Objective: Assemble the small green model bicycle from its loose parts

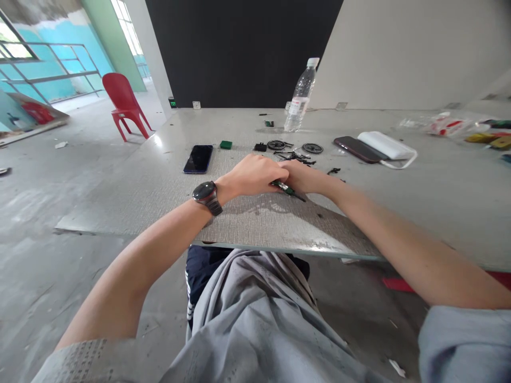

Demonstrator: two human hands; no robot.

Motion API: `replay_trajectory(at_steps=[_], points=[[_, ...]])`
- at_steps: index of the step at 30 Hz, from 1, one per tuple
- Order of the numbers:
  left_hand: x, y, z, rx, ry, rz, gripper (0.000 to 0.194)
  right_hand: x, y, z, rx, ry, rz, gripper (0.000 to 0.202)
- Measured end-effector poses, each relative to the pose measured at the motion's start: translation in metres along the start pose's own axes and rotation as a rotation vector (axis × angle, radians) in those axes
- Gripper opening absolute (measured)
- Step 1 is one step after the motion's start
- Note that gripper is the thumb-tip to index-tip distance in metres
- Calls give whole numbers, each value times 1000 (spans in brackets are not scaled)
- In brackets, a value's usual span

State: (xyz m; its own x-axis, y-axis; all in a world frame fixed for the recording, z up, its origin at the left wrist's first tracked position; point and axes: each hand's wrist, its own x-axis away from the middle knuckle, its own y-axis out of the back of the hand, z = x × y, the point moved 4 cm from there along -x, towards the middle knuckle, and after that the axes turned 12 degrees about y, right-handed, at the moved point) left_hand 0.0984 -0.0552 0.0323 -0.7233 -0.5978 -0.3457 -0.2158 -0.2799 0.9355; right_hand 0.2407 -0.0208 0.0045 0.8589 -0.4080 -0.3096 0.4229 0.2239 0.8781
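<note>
My left hand [258,174], with a dark watch [205,192] on the wrist, meets my right hand [302,176] above the near part of the table. Both are closed, knuckles up, fingers pressed together. Out from beneath them sticks a slim dark green and black piece [288,189] with a thin black end; the rest of it is hidden by my fingers. Just beyond lie two small black spoked wheels, one on the left [276,144] and one on the right [312,148]. Thin black frame-like parts [294,156] and a small black block [261,147] are close by.
On the table [131,197] lie a phone [198,159], a green block [225,144] and a small green-black part [269,123]. A plastic bottle [300,98] stands behind. Rightward are a dark phone [357,149], a white power bank [383,144] and plastic packaging [451,125]. A red chair [122,101] stands beyond.
</note>
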Motion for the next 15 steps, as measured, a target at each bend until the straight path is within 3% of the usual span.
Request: replay_trajectory(at_steps=[15], points=[[0, -1, 1, 17, 14, 11, 9, 0, 0, -1, 11, -15, -3, 18]])
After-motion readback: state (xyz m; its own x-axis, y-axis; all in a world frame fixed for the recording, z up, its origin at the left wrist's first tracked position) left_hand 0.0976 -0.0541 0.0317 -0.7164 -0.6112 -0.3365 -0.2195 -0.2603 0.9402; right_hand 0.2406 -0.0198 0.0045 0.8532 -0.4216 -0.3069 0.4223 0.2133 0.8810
